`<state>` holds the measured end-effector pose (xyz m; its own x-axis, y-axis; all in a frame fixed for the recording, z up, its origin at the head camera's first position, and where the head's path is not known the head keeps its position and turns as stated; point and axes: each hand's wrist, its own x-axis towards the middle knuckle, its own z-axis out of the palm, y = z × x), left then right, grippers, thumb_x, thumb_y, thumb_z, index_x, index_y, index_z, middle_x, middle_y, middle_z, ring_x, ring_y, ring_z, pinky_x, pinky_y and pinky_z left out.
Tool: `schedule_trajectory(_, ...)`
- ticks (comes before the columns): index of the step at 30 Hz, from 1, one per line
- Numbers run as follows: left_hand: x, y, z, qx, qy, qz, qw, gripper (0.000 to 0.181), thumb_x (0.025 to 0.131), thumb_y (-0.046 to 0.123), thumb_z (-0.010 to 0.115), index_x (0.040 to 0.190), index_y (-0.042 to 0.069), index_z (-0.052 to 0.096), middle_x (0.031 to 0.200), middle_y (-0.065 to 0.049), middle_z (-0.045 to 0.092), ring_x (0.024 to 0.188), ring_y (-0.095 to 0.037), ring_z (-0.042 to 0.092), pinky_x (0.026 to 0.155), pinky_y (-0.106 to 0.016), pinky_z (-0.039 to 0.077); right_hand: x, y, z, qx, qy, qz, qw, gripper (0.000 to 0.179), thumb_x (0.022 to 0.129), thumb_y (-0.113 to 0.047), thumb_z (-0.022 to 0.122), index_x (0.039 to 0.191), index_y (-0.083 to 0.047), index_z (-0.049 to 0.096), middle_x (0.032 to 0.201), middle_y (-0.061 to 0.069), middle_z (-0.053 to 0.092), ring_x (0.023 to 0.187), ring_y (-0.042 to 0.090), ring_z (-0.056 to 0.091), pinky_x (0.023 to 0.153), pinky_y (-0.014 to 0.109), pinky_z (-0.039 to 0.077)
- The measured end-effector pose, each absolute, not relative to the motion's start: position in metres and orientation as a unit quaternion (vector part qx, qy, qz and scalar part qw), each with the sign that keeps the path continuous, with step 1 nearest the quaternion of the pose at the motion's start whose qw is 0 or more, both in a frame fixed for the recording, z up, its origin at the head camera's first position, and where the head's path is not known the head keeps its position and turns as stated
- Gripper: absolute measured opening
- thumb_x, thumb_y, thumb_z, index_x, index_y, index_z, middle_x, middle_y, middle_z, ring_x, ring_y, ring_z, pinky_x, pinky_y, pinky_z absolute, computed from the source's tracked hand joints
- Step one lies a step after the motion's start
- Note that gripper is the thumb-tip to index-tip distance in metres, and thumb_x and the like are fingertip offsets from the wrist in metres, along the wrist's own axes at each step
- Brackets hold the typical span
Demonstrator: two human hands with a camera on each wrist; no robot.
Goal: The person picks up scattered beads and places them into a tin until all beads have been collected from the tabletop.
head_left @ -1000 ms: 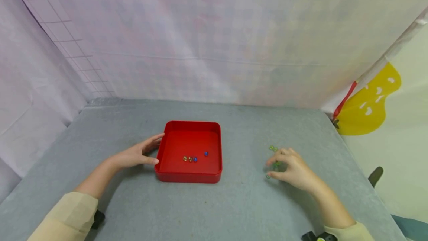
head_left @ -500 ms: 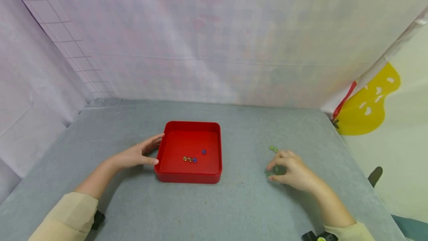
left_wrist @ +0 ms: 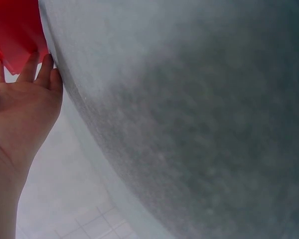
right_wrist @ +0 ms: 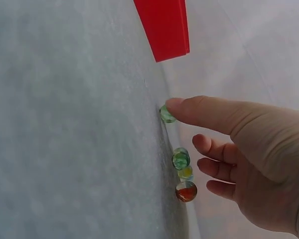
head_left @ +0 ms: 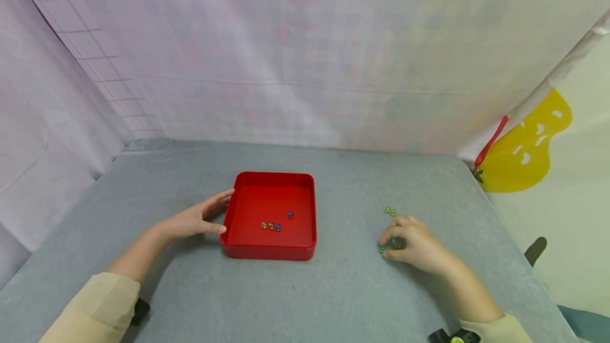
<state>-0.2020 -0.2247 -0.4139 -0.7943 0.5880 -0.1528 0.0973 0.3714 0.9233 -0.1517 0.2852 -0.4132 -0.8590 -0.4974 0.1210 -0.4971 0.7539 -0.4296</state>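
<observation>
My left hand [head_left: 193, 221] touches the left side of a square red tray [head_left: 269, 253], its thumb at the near left rim and its fingers along the wall. Inside the tray lie two amber marbles [head_left: 264, 225] in a row with a blue marble [head_left: 278, 227]; another blue marble [head_left: 290, 215] sits a little apart. To the tray's right, my right hand [head_left: 419, 245] pinches a pale green marble [right_wrist: 167, 114] at table level between thumb and forefinger. The right wrist view shows a darker green marble [right_wrist: 180, 160], a yellow one [right_wrist: 186, 173] and an orange one [right_wrist: 186, 191] beside the curled fingers.
Two yellow-green marbles [head_left: 390, 211] lie on the grey tabletop [head_left: 286, 300] just beyond my right hand. A pale curtain [head_left: 305, 68] hangs behind the table's far edge. Another light cloth with a yellow print [head_left: 524, 152] hangs at the right.
My right forefinger has come down to the green marble beside the thumb. The separate blue marble in the tray has rolled slightly away and to the left. My left hand has stayed put.
</observation>
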Motion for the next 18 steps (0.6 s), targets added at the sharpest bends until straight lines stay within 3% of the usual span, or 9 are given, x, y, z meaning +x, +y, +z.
schedule_trajectory(18,-0.2022,-0.2253,-0.4147,0.212,0.795,0.517,0.238,0.086,0.089,0.017,0.068,0.154,0.011,0.013,0.156,-0.021,0.016,0.141,-0.041,0.014,0.107,-0.062,0.018,-0.1517,0.2834,-0.4157,-0.270,0.938,-0.216,-0.001,0.022,0.072,-0.014,0.084,0.085,-0.027,0.071,0.091,-0.015,0.053,0.090,0.014,0.047,0.079,0.040,0.037)
